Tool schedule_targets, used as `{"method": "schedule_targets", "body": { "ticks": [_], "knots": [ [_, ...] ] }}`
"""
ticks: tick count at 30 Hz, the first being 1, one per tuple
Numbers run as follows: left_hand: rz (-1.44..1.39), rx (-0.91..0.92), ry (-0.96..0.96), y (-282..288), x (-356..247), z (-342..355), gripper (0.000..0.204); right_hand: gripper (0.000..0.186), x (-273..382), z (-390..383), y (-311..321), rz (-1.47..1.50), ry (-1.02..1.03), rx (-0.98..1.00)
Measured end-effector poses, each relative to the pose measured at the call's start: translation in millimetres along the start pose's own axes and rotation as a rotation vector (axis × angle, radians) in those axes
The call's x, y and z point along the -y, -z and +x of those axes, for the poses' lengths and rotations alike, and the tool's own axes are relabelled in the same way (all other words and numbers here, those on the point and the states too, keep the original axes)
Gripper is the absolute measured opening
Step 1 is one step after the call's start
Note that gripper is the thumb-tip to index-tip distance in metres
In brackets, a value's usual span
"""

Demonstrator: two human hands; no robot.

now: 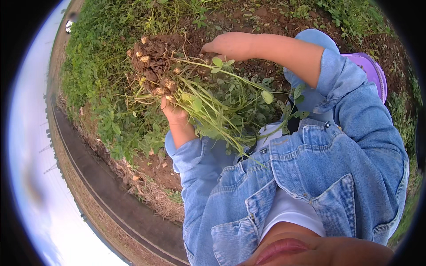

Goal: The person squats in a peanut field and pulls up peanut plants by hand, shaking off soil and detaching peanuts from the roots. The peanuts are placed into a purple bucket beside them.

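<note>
My left hand [176, 114] is closed around the stems of an uprooted peanut plant [206, 95]. Its leafy green stems trail across toward my lap. At the root end, pale peanut pods [144, 58] poke out of a clump of brown soil [156, 66] above that hand. My right hand [230, 45] reaches in from the right, low over the bare ground and a little right of the root clump. Its back faces up and its fingers point left and down, mostly hidden, so I cannot make out whether they hold anything.
Dense green plants [97, 75] grow to the left and behind the root clump. Reddish-brown soil [275, 17] lies beyond my right arm. A purple bucket or stool [370, 73] stands by my right side. Farther left, dry straw [153, 195] borders a dark paved road [102, 177].
</note>
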State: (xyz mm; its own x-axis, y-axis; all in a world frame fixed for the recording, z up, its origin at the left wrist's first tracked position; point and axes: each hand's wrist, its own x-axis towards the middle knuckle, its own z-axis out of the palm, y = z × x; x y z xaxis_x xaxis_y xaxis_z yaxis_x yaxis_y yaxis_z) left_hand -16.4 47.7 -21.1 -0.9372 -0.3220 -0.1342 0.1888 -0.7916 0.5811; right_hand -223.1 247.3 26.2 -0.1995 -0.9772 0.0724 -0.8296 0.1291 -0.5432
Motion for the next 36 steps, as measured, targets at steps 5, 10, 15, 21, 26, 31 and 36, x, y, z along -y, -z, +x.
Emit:
{"method": "schedule_targets", "body": {
  "ticks": [5,10,15,21,26,31,36],
  "knots": [
    [0.079,-0.004,0.055,12,3,9,0.044,0.022,-1,5,15,-0.344,-0.152,0.044],
    [0.229,-0.17,0.106,-18,24,21,0.034,0.014,-16,13,8,-0.481,-0.315,0.202],
    [0.225,-0.23,0.098,-24,21,21,0.034,0.012,-48,7,12,-0.537,-0.568,0.294],
    [0.27,-0.312,-0.046,-21,11,15,0.03,0.019,-19,0,58,0.782,-0.392,-0.145],
    [0.268,-0.388,0.01,-27,22,22,0.031,0.034,31,1,40,1.161,-0.295,0.031],
    [0.298,-0.346,0.012,-31,29,23,0.037,0.034,19,24,3,0.299,-0.244,-0.176],
    [0.32,-0.312,0.024,-25,35,30,0.037,0.036,13,23,-1,0.299,-0.269,-0.197]
  ]
}}
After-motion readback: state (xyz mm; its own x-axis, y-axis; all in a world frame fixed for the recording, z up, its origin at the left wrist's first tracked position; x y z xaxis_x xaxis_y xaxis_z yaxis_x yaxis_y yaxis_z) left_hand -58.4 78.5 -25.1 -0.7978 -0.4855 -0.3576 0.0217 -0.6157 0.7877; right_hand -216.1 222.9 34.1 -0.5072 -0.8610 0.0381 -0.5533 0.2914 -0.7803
